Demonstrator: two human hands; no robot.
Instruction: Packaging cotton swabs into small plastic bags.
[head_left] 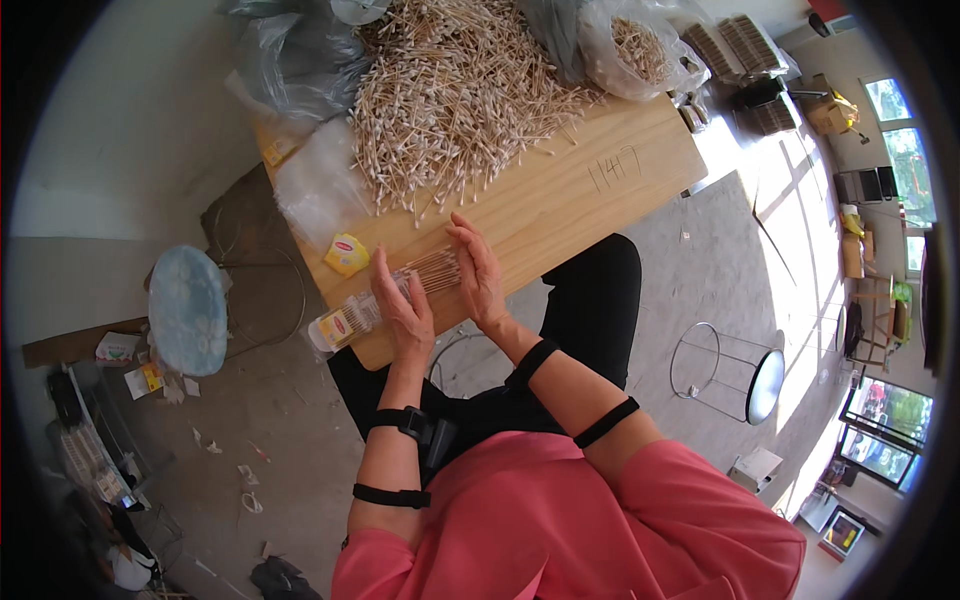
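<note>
A bundle of wooden-stemmed cotton swabs (436, 270) lies between my two hands over the table's near edge. My left hand (404, 308) bears on its left end, thumb and fingers partly bent. At the other end my right hand (480, 272) presses with fingers close together and nearly straight. Left of my left hand, clear plastic packs of swabs (345, 322) with a yellow label rest at the table corner. Close by is a yellow-and-white packet or stack of labels (347, 254). A big heap of loose cotton swabs (450, 100) covers the far part of the table.
The wooden table (640, 150) bears handwritten marks on its right side. Clear plastic bags (300, 70) stand at the far left, and a bag of swabs (640, 55) at the far right. A blue-topped stool (188, 310) is left; a wire-frame stool (725, 373) stands right.
</note>
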